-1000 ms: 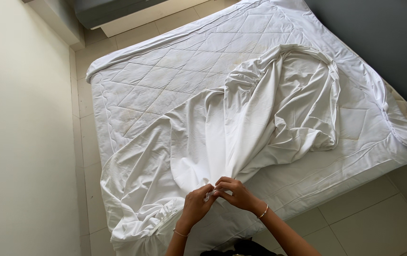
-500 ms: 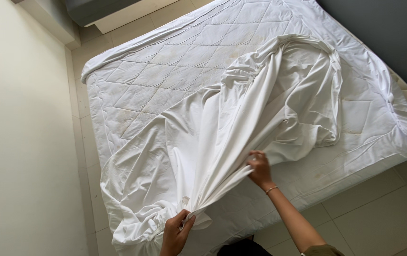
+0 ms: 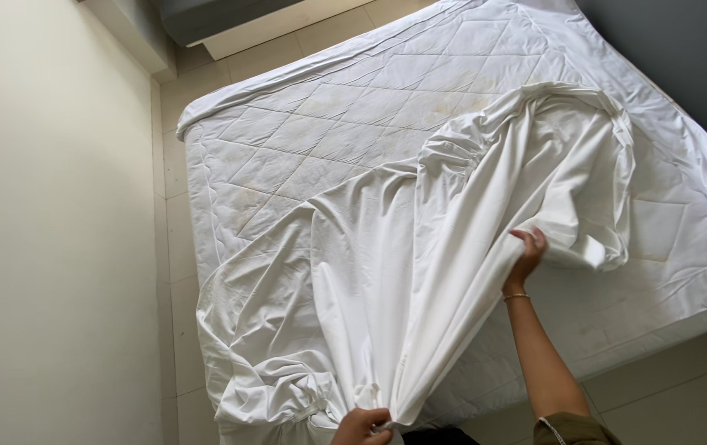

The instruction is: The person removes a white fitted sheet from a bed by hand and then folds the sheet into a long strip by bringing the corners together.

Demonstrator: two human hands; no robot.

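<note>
I'm spreading the crumpled white fitted cotton sheet [image 3: 419,255] over the quilted white mattress [image 3: 328,124]. My left hand [image 3: 363,426] pinches its edge at six o'clock; my right hand [image 3: 528,251] grips a fold at three o'clock. Next, I'd judge, it needs drawing wider.

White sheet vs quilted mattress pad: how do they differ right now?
The white sheet is smooth, bunched and creased; the quilted mattress pad is diamond-stitched and lies flat. The sheet is gripped by the left hand and right hand; the pad is untouched. Both are white.
</note>
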